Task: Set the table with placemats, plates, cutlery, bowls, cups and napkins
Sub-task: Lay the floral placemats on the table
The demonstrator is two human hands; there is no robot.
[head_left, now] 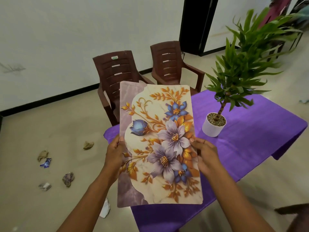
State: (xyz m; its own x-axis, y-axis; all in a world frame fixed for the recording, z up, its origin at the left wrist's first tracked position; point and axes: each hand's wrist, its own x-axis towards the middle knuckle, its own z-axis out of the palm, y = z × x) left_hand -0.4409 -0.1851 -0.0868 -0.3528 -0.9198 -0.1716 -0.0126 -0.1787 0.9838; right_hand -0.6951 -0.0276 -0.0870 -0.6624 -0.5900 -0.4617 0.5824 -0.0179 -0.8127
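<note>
— Fingers (194, 141) of both hands curl round the long edges of a floral placemat (158, 144)?
— Yes; left hand (114, 152) and right hand (206, 156) grip it above the table's near corner.
— And the surface?
— Purple tablecloth (260, 136), a potted plant (214, 124) on it. Two brown chairs (117, 76) stand behind; crumpled litter (44, 159) lies on the beige floor (50, 131).

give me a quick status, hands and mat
Left hand and right hand grip floral placemat by its edges. Held above purple table. Potted plant stands on table.
</note>
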